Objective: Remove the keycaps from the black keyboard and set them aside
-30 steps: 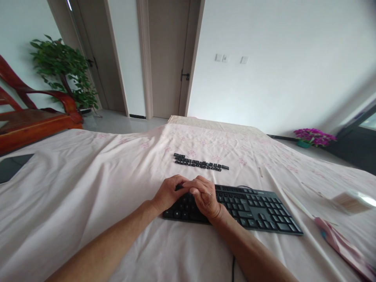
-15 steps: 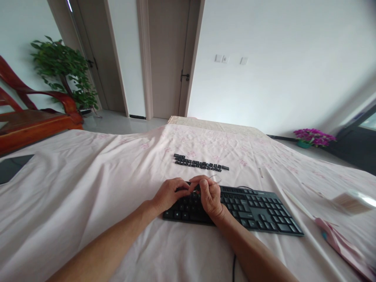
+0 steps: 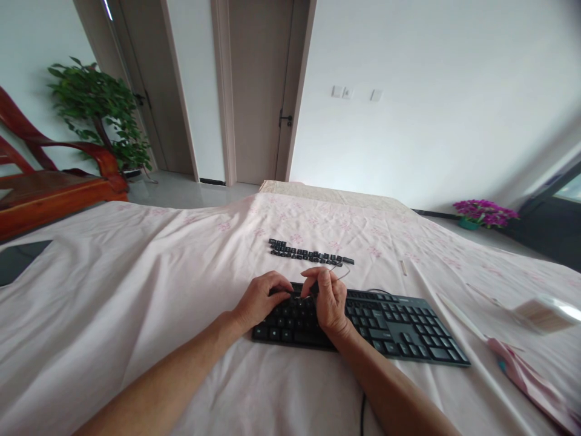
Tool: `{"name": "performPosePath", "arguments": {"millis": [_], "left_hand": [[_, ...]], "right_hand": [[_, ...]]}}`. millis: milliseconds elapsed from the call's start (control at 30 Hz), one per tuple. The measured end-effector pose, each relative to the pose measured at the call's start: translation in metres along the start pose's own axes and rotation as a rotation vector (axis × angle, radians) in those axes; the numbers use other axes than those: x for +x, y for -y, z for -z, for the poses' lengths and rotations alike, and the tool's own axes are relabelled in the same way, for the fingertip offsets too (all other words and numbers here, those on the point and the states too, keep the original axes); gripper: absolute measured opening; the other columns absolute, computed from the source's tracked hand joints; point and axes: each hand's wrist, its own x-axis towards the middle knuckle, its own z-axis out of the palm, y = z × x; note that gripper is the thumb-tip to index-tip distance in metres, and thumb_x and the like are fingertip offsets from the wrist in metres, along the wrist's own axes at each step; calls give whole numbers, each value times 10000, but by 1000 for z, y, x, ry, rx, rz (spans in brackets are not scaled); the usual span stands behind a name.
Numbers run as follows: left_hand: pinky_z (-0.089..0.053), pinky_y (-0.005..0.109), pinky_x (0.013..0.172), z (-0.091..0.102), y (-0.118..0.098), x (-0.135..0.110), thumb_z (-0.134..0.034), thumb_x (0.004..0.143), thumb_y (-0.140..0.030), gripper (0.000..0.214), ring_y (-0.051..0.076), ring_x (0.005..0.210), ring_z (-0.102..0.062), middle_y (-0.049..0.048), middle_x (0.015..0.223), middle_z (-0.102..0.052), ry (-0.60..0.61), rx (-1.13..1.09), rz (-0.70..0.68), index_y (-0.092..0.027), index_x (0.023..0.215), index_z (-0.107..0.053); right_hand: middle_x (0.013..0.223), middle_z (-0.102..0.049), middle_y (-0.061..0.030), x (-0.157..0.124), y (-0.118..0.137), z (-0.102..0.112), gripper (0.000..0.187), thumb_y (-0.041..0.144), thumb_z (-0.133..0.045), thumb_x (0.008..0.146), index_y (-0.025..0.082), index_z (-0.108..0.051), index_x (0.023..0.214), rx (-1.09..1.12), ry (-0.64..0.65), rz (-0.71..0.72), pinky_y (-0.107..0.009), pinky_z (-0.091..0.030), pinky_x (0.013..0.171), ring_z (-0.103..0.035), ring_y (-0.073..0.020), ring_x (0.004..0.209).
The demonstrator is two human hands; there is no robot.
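A: Which step is being carried out at this moment?

B: Judging by the layout, individual keys are being worked on at the upper left part of the long black plastic keyboard [image 3: 376, 321], which is being supported by the pale pink, flower-patterned fabric cloth [image 3: 190, 266] in the lower middle of the frame. Whether a cap is being lifted off or pressed on is being hidden by the fingers.

A: How are the hands being used?

B: A thin, pale, looped wire tool [image 3: 348, 272] is being gripped between the thumb and fingers of the right hand [image 3: 313, 295], its loop being pointed toward the upper right of the frame. The left hand [image 3: 262, 298] is being rested on the keyboard's left end with its fingers curled; whether anything is being pinched there cannot be told.

A: And the loose parts?

B: Small black plastic keycaps [image 3: 305, 252] are being laid out in uneven rows near the centre of the frame, just beyond the keyboard and apart from it.

A: What is being called for by the next move?

B: Probably, a steady keyboard is being called for, with light weight being applied by the left hand. Since the loop is being pointed away from the keys, fingertip precision seems to be being demanded more than pulling, and neighbouring caps should not be being knocked.
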Motion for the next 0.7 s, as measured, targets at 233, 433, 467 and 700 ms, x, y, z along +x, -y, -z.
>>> {"name": "performPosePath", "arguments": {"millis": [233,433,467,700], "left_hand": [[-499,271,793,-4,2,0,-615,752,-113,203,142,829,-626,5,899,-659,-29,-72,41,-202,932,-645],[-503,268,776,-7,4,-1,-625,732,-105,246,138,795,-631,5,902,-673,-27,-78,70,-196,960,-637],[-503,268,771,-7,4,-1,-625,731,-105,243,138,789,-631,5,898,-673,-28,-73,67,-196,956,-638],[-512,275,783,-7,4,-1,-617,740,-120,235,141,800,-637,12,945,-676,-69,-126,71,-199,961,-632]], "right_hand": [[462,-551,24,1,3,0,419,399,-305,971,164,-652,946,-11,122,9,-257,-425,600,-511,-123,468],[418,-502,43,5,2,-3,413,406,-335,965,144,-655,985,1,179,-56,-230,-398,539,-462,-104,412],[424,-510,40,6,2,-3,414,405,-335,966,141,-653,995,12,174,-66,-227,-398,536,-463,-102,416],[420,-476,51,7,-1,-4,396,410,-373,954,136,-654,1006,30,157,-108,-215,-368,506,-421,-87,401]]}}
